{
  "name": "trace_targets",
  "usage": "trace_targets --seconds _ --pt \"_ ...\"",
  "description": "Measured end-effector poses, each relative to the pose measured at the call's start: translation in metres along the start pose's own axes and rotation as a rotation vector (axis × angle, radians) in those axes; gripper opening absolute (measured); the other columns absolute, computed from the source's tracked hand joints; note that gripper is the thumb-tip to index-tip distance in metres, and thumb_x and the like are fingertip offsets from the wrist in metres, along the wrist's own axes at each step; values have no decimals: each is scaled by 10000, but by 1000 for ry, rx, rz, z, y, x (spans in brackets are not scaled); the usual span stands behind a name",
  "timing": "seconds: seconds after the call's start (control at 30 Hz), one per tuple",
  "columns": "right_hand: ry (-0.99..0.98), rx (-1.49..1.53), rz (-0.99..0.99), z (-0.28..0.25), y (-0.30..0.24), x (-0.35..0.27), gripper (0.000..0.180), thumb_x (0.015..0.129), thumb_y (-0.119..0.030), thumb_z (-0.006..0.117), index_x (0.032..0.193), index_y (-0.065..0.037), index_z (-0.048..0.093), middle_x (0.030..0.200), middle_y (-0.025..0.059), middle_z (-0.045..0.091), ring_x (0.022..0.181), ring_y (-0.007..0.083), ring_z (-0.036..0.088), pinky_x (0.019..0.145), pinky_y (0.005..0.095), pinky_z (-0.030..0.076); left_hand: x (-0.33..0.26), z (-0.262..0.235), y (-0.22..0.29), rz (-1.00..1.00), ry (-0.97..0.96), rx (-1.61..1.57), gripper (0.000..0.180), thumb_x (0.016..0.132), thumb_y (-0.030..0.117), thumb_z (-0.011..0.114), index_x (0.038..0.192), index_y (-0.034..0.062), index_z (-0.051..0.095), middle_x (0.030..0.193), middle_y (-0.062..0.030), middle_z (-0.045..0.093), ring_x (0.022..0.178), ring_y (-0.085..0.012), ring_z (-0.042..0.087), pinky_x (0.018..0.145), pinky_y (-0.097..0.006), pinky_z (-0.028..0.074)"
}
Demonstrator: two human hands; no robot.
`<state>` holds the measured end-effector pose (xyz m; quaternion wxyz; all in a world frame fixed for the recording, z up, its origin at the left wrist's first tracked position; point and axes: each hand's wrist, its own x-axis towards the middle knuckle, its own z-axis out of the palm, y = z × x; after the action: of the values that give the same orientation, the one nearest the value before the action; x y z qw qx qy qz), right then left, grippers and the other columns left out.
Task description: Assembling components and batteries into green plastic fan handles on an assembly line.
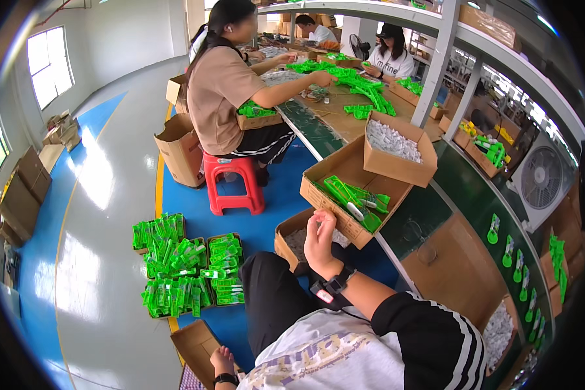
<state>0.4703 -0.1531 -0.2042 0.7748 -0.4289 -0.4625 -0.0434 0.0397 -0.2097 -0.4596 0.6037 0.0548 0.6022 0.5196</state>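
Observation:
My right hand (321,242) is raised at the near wall of a cardboard box (336,220). Its fingers are curled closed, and what they hold, if anything, is hidden. Inside that box lie several long green plastic parts (352,203), one with a white insert. A smaller carton of small whitish pieces (391,142) rests on the box's far right corner. Low at the left, my left hand (222,361) is beside an open cardboard box (198,348). Its fingers look curled, and I cannot see anything in them.
On the floor to the left, boxes are heaped with green parts (175,257). Another carton (286,244) stands by my knees. Green parts (518,266) lie spaced along the green bench at right. A person (224,104) sits on a red stool (232,185); others work farther back.

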Motion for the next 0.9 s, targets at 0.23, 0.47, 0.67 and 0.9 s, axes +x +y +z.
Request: trace_targets --seconds 0.23,0.47,0.67,0.9 --pt "99 281 302 30 -17 22 196 890 -148 421 1000 -5 345 976 113 452 851 165 456 777 287 388 -15 -7 -1 -35 45 -6 286 859 230 353 1099 117 458 1092 0 535 921 -164 521 746 -352 378" --pt "70 307 283 26 -9 44 214 882 -103 390 1066 2 363 886 81 476 709 123 459 661 245 412 -13 -27 -12 -102 133 67 261 850 172 316 1063 88 441 1042 -72 549 882 -225 532 759 -404 384" --pt "-535 184 403 3 -10 -15 208 868 -95 437 1037 11 380 660 48 487 581 112 482 547 244 413 -3 -26 -45 -118 112 318 202 847 151 380 986 52 488 878 -102 582 743 -228 573 603 -354 443" --pt "-948 89 739 12 55 -130 84 842 -72 443 876 -11 490 617 39 507 535 105 508 500 228 415 -43 -8 -50 57 -47 617 496 851 471 327 849 75 626 762 -61 619 628 -197 578 513 -301 425"
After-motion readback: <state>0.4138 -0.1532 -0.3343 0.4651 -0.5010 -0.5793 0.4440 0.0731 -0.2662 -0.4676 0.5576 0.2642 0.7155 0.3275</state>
